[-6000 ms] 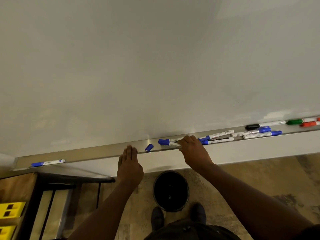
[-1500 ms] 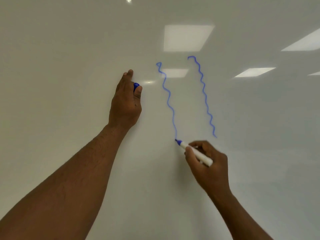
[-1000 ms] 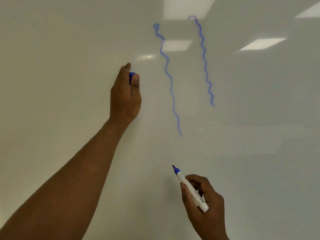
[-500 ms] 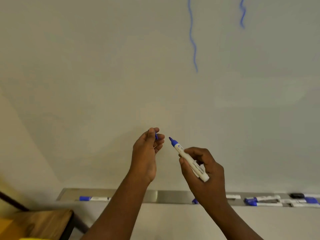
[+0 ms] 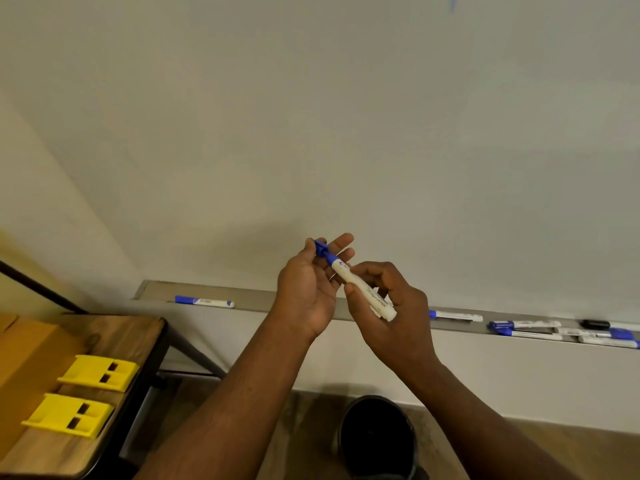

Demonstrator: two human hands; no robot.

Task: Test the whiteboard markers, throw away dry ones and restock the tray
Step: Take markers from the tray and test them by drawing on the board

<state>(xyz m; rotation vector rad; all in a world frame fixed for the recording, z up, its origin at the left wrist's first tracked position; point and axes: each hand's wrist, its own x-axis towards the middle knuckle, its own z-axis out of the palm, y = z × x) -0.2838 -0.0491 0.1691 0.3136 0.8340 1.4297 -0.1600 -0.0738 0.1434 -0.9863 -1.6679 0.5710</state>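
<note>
Cap [image 5: 321, 248] sits pinched in my left hand [image 5: 308, 292] at twelve o'clock, meeting the blue marker [image 5: 360, 289] that my right hand [image 5: 388, 317] grips, above the tray [image 5: 256, 301].

Markers [image 5: 526, 329] crowding tray's [image 5: 263, 300] right end, seemingly.

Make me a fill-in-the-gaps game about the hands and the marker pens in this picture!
1. The right hand holds a white marker with a ____ tip.
2. The left hand holds the marker's ____ at that tip.
3. Under the hands, on the floor, stands a black ____.
4. The two blocks on the wooden table are ____.

Missing words: blue; cap; bin; yellow
</note>
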